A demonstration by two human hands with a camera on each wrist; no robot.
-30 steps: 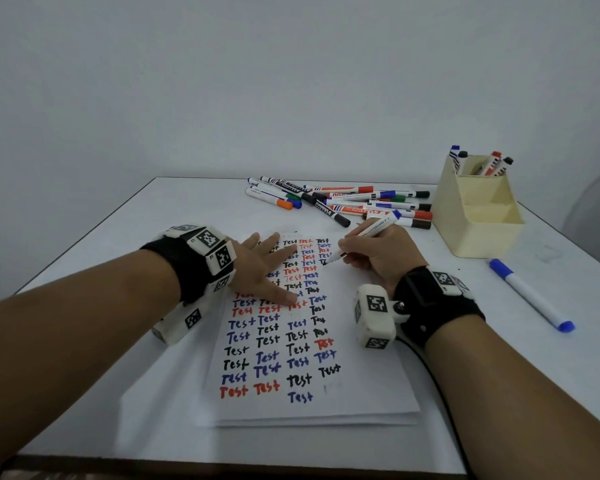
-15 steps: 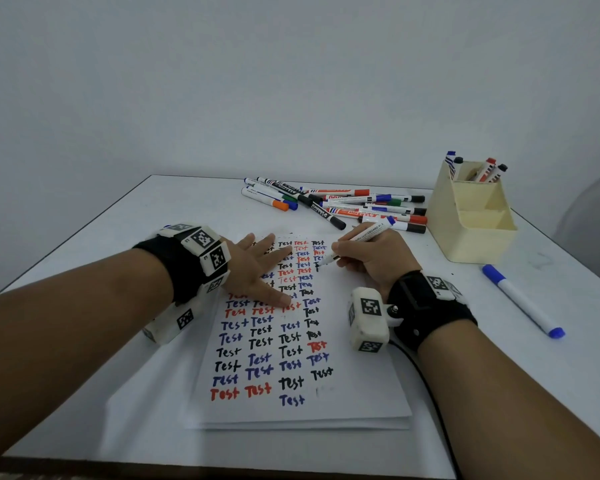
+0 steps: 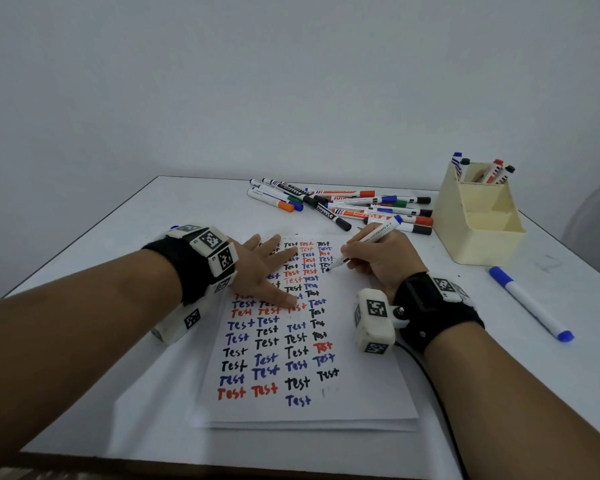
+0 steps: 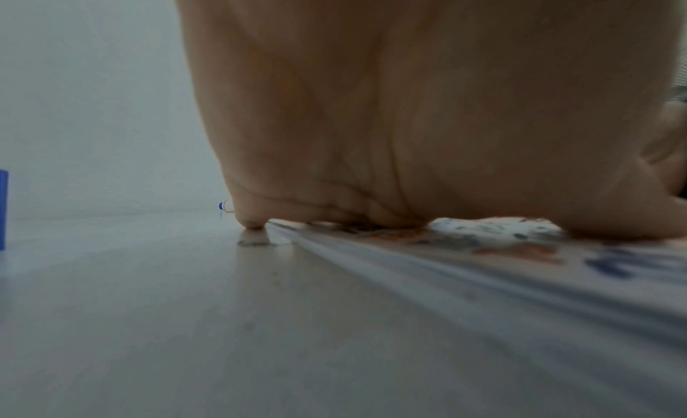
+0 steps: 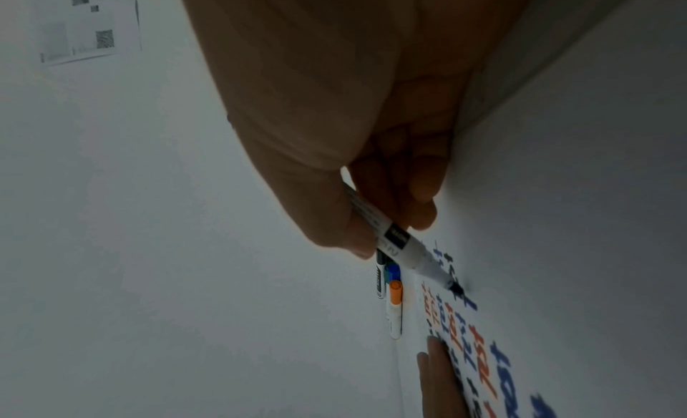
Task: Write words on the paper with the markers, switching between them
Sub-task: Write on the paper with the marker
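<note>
Fingers (image 5: 357, 230) of the right hand (image 3: 381, 261) pinch a white marker (image 3: 364, 242) low on its barrel, tip down on the paper (image 3: 361, 393) at the right-hand column, where a fresh black word looks part-written. Across the sheet, the left hand (image 3: 264, 268) lies flat with fingers spread, pinning it to the table (image 3: 153, 393). I'd say one word is mid-stroke; finishing it, then trading this marker for another colour from the loose pile (image 3: 347, 202) behind the sheet or the cream holder (image 3: 478, 223), comes next. Rows of "Test" in black, blue and red fill the page. Print on the held barrel reads partly "…EBOARD"; other labels are too small to read.
</note>
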